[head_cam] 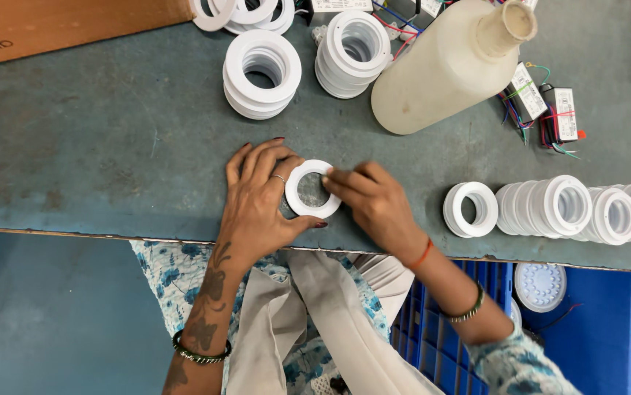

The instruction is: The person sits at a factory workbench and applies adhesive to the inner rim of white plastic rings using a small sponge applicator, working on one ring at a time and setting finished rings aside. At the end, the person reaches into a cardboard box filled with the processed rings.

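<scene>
My fingers (345, 183) pinch the flat white plastic ring (312, 189) from both sides near the edge of the worn blue-grey table (110, 146), so I think a small slip could knock it off.

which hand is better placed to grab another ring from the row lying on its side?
Right. The right hand is on the side of the white ring nearest the row of rings lying to the right, with bare table between. The left hand is farther away.
</scene>
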